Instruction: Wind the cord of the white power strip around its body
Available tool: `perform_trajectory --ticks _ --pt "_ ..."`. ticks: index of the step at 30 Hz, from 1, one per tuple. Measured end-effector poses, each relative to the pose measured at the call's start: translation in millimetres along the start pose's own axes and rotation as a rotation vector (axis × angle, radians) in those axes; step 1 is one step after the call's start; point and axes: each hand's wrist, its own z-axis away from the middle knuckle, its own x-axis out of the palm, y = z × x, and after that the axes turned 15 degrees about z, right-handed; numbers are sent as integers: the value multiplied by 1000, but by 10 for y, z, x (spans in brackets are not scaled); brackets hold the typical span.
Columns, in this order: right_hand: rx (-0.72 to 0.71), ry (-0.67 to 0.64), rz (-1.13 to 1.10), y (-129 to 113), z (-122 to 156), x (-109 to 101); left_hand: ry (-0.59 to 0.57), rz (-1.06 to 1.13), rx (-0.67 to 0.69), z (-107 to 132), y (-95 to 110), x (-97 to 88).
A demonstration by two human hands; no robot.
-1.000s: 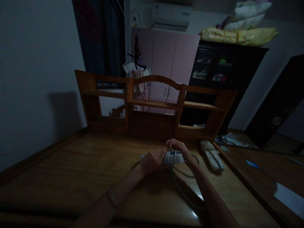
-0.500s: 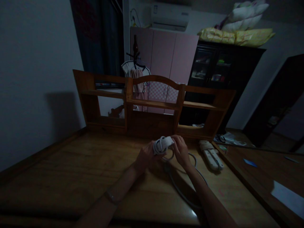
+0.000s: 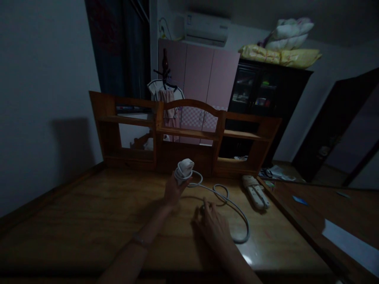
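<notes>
My left hand grips a white power strip with its grey cord wrapped around it, held up off the wooden tabletop. From the strip, the loose cord loops across the table to the right and curves back toward my right hand. That hand is low over the tabletop with fingers curled around the cord's plug, which is dark and mostly hidden. A second white power strip, its cord wound about one end, lies on the table to the right.
A wooden shelf unit lines the back of the table. On the lower brown surface at right are a white sheet and a blue card. A wall borders the left side.
My right hand has left the wrapped power strip and come down toward me to the tabletop. My left hand, still holding the strip, has shifted slightly left and up. More loose cord shows.
</notes>
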Motion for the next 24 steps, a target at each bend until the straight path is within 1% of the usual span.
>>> perform_trajectory --ticks 2,4,6,9,11,13,15,17,20,22,24 --pt "36 -2 52 -32 -83 27 35 -7 0 0 -10 -14" --pt "-6 -46 100 30 -154 -5 90 -19 -15 -16 -32 -36" --pt "-112 -89 101 137 -163 -92 160 -23 -46 -46 -71 -62" --pt "-282 -108 113 276 -55 -282 285 -11 -116 -95 -168 -99" --pt "-394 -123 158 333 65 -408 380 13 -199 -118 -246 -121" --pt "-493 -119 202 384 198 -521 448 49 -290 -131 -316 -145" --pt "-586 -62 221 455 329 -638 464 79 -363 -139 -365 -170" --pt "-662 37 208 554 444 -786 460 90 -411 -143 -389 -190" --pt "-743 190 172 718 540 -1078 464 108 -419 -146 -393 -201" --pt "-734 222 169 821 527 -1292 451 129 -394 -144 -382 -197" --pt "-678 195 170 926 455 -1509 441 139 -380 -143 -362 -191"
